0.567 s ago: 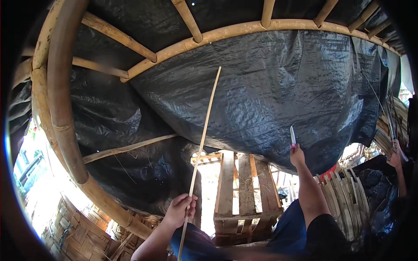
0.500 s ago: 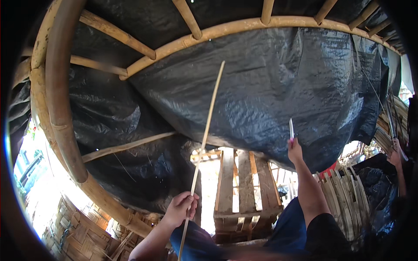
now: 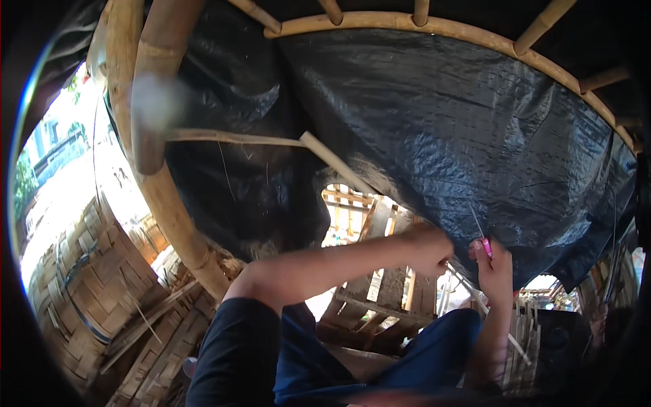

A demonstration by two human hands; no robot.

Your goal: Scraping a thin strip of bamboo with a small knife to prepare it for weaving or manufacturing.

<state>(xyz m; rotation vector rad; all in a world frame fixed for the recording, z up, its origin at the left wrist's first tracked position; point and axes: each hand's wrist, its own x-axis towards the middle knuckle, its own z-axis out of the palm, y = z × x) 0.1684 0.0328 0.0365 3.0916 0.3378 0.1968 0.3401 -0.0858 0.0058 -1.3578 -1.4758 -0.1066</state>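
Observation:
My left arm reaches across to the right, and my left hand point(image 3: 427, 251) is closed around a long pale bamboo strip point(image 3: 333, 161). One end of the strip points up and left in front of the black sheeting; its middle passes behind my forearm. The other end slants down to the right, past my right wrist. Close beside the left hand, my right hand point(image 3: 496, 266) grips a knife point(image 3: 487, 248) by its pink handle, the thin blade pointing up and slightly left. The blade looks apart from the strip.
Black plastic sheeting point(image 3: 434, 122) hangs ahead under a bamboo beam point(image 3: 380, 20). Thick bamboo poles point(image 3: 159, 102) rise at the left, above woven bamboo panels point(image 3: 102, 285). A slatted wooden bench point(image 3: 386, 295) stands before my knees. Split bamboo pieces point(image 3: 522, 332) lie at the right.
My left hand has swung right, close to my right hand, and the strip has tipped from nearly upright to a slant up-left. The knife has come lower and slightly right. The view has shifted left.

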